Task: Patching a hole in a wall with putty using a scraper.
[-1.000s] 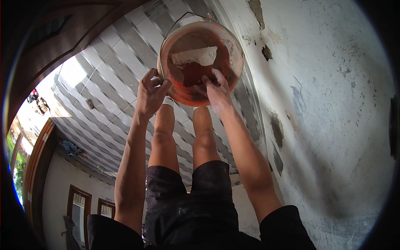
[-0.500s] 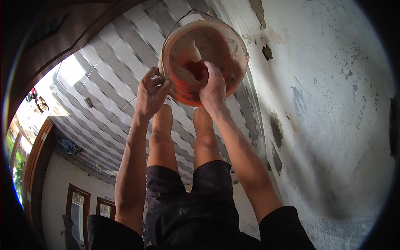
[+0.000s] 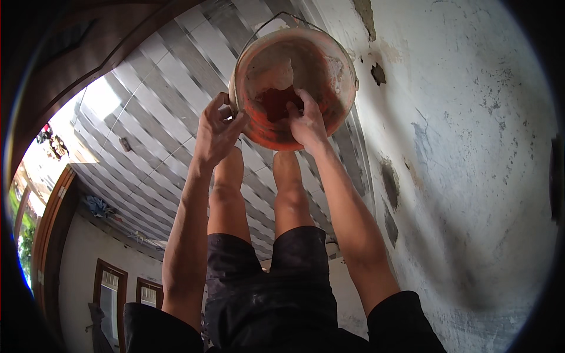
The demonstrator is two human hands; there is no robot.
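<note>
An orange-red bucket (image 3: 276, 136) with a thin wire handle hangs tilted before me, its mouth facing me. A dried beige-grey crust (image 3: 276, 76) coats much of its inside; a jagged bare red patch (image 3: 273, 105) shows in the middle. My left hand (image 3: 220, 126) grips the left rim with curled fingers and thumb. Inside the bucket, my right hand (image 3: 308, 120) is at the right edge of the red patch. Its thumb and forefinger are apart, and I see nothing between them; the other fingers are partly hidden.
A rough, patched white wall (image 3: 465, 147) rises close on the right. Grey-and-white striped floor tiles (image 3: 159, 117) lie below, with a small brownish object (image 3: 125, 145) on them. A brown wooden door frame (image 3: 52, 217) stands at the left, and bluish cloth (image 3: 99, 206) lies near it.
The bucket has shifted slightly right. The bare red patch in the crust has grown wider. My right hand has moved a little right, and its thumb and forefinger show more plainly.
</note>
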